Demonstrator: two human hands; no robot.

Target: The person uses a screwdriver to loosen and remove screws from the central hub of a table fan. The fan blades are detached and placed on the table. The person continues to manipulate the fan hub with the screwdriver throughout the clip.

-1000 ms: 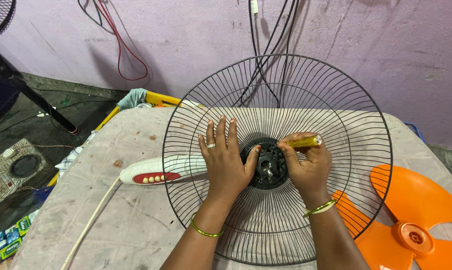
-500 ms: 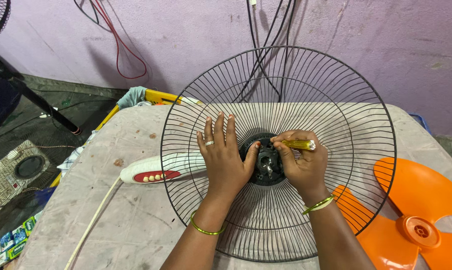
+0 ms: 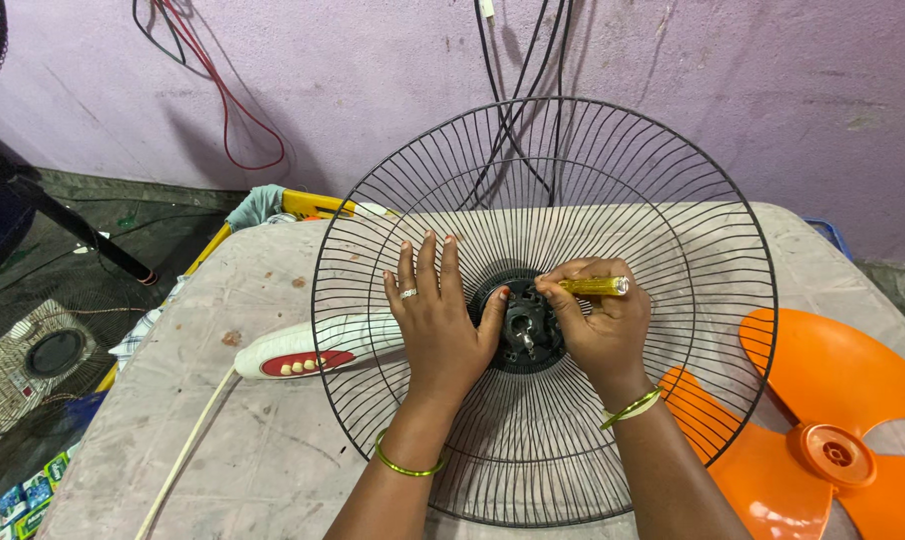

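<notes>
A round black wire fan guard (image 3: 544,310) fills the middle of the frame, lying dished side up on the grey table, its far rim tipped toward the wall. At its centre sits the dark motor hub (image 3: 525,325). A small yellow-handled screwdriver (image 3: 593,286) lies nearly level, just right of centre, above the hub.

Soft, even daylight fills a sharp view, with faint shadows behind the cables on the wall (image 3: 373,90) and slight wide-angle bending at the edges.
</notes>
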